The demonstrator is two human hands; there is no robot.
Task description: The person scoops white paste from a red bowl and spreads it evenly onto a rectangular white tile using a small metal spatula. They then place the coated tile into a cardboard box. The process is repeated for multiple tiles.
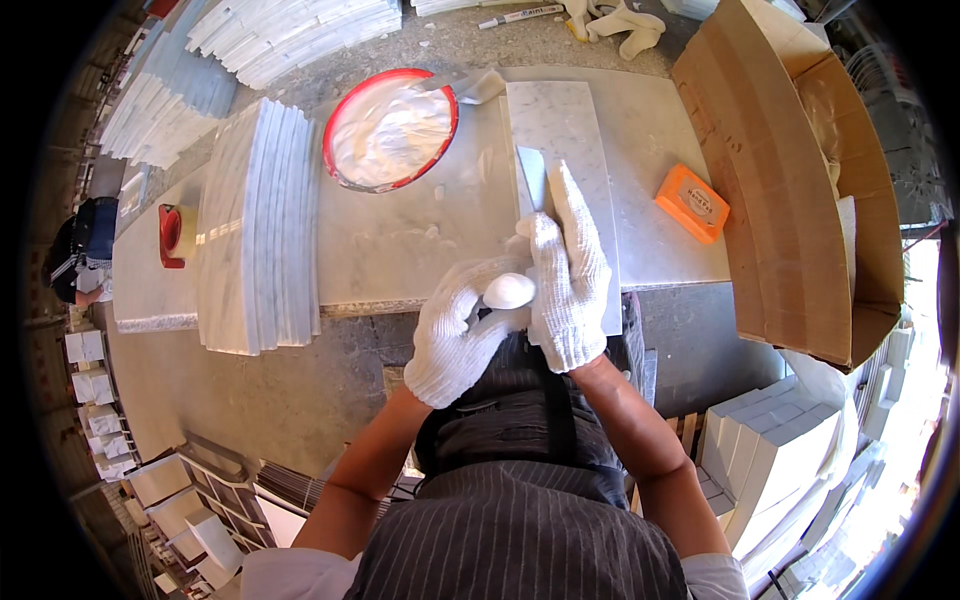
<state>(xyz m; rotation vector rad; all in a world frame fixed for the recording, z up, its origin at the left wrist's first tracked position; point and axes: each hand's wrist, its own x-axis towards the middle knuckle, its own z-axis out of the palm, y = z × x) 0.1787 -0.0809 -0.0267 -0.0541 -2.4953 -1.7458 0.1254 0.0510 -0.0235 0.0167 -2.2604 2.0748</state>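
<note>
White knit gloves cover both of my hands, which meet over the front edge of the work table. My left hand has its fingers curled round a putty knife. Its pale blade points away from me, and a smooth white rounded end shows beside the left thumb. Against it lies my right hand, with fingers stretched forward and back turned up. Beneath both is a long pale marble strip. A red-rimmed bowl of white paste stands at far left, another metal scraper across its rim.
Stacked marble strips and a red tape dispenser sit left. At right are an orange packet and an open cardboard box. Spare gloves and a marker lie at the back. A person is far left.
</note>
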